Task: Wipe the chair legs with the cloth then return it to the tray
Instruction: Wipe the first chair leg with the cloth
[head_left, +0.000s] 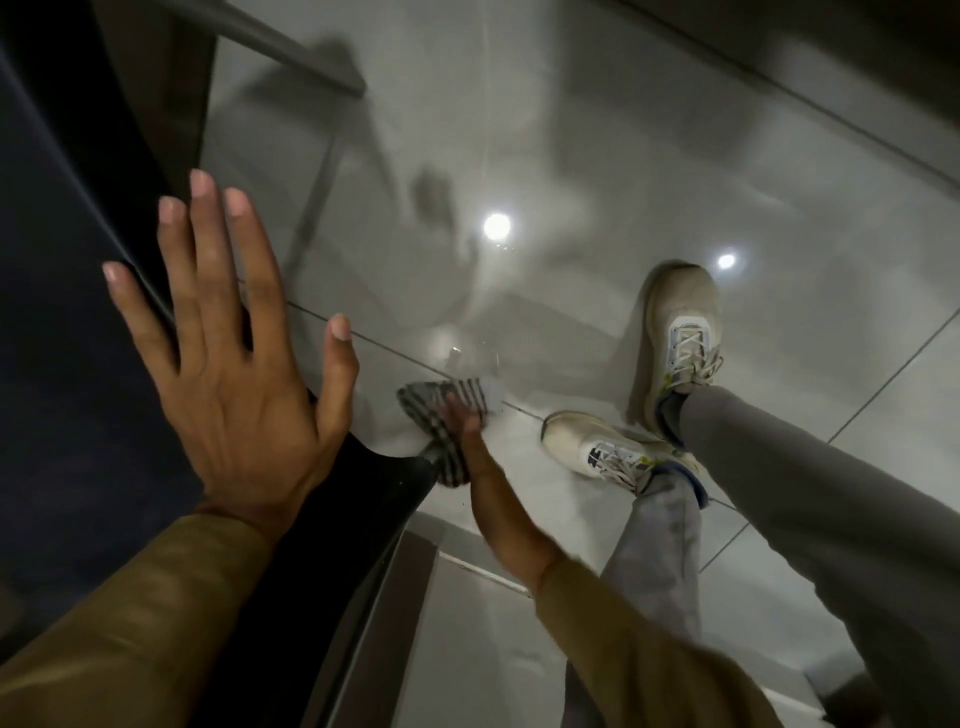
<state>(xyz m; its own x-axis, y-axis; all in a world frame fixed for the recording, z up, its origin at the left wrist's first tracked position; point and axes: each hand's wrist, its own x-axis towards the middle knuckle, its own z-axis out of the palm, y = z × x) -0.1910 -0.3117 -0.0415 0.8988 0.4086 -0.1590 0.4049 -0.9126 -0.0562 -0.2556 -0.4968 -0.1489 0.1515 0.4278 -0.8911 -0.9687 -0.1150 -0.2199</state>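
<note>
Left hand (228, 364): fingers spread, flat on the dark chair (78, 312) seat. Right hand (480, 457): reached low, clasping the striped cloth (441, 421) against the black chair leg (400, 467) near the floor (571, 156). Tray: not in view.

Cloth (441, 421): grey-and-white striped, bunched and folded; pressed against the lower end of the dark chair leg (400, 470). Chair leg: black, slanting down toward the glossy tiled floor; blurred.

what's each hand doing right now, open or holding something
Left hand: open, fingers spread flat, holding nothing.
Right hand: closed on the grey-and-white striped cloth.
</note>
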